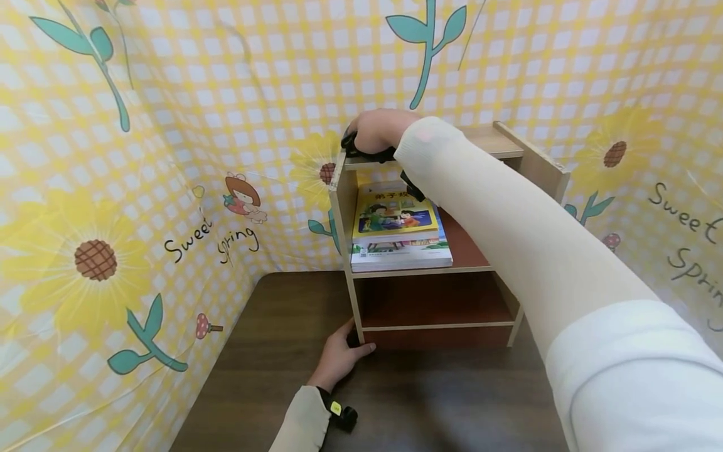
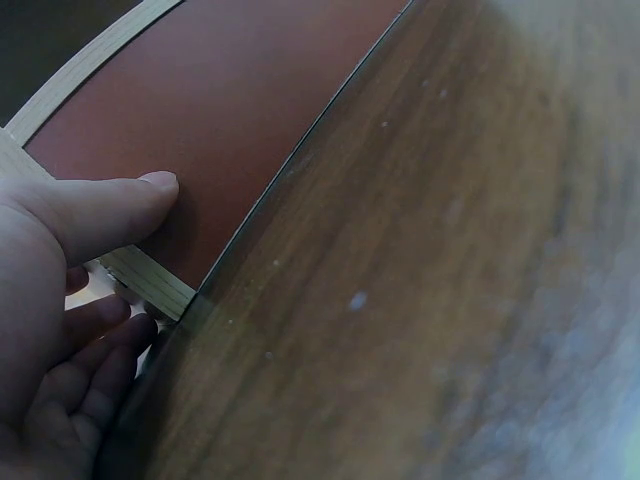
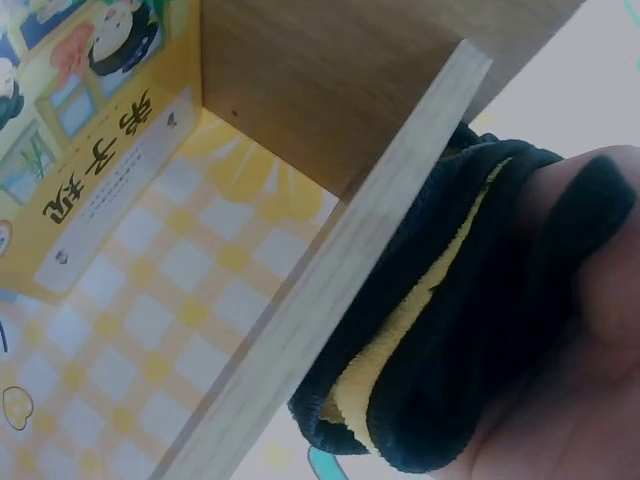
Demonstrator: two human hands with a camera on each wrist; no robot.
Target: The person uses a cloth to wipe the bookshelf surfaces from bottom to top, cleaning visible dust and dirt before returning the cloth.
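Note:
A small wooden bookshelf (image 1: 348, 289) stands on the dark table. At its lower left corner my left hand (image 1: 339, 355) holds the side panel: the thumb lies over the reddish front board (image 2: 230, 120) and the fingers are round the outer side. My right hand (image 1: 384, 129) is on the top board at the left end, gripping a folded dark cloth (image 3: 440, 360) that has a yellow layer showing. The cloth lies against the board; part of it is hidden under the hand. Below, books (image 1: 395, 220) with a yellow cover uppermost lie stacked on the left of the upper shelf.
A yellow-and-white checked sheet (image 1: 198, 113) with flowers hangs behind and at both sides. The brown wooden table top (image 1: 271, 333) extends left and in front of the bookshelf. The right side panel (image 1: 536, 163) rises above the top board.

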